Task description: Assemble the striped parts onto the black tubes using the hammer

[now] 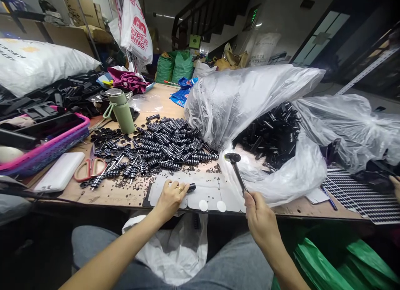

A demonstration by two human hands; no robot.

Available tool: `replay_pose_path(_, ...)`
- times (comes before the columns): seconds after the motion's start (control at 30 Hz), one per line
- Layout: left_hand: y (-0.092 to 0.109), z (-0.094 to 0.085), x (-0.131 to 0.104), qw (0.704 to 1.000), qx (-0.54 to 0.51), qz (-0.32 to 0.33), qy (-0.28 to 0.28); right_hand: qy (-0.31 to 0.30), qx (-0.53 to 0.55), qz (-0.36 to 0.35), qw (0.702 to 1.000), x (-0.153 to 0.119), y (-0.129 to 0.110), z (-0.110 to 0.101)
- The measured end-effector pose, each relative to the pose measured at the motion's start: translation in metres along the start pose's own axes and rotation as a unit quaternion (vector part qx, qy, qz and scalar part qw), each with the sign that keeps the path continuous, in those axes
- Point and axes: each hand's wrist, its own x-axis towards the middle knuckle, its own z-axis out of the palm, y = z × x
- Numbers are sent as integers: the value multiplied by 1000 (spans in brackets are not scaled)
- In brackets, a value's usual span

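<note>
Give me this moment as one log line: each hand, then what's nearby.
left hand: holds black cylinder over pale plate | right hand: grips hammer by handle | nearby: striped rollers, scissors, green bottle

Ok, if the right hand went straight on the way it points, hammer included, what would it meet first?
Probably the plastic bag, which shows directly beyond the hammer, in line with the right hand. The hammer's height is unclear, so it might pass above.

Blue jeans (239, 261) are worn (plus a ring (180, 189)).
</note>
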Motion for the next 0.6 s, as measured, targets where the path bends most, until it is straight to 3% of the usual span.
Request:
replay_pose_path(0.1,1,-1,-1,1000,-16,-10,-4,-24,39,-31,998,-18,-3,23)
replay_pose_path(0.2,5,0,-1,999,-26,-26,-10,-107,-15,-60,992,-28,-3,46)
replay_pose_path(0.27,13,3,-1,999,-22,-38,-14,-131,-24,-62,989,-29,-8,47)
replay_pose_path(0.43,37,17,-2,998,-10,-66,0,-91,90,-114,985,-39,-41,35)
replay_pose_path(0.6,36,26,-6,999,-23,-27,2,-221,-37,-167,960,-49,-50,67)
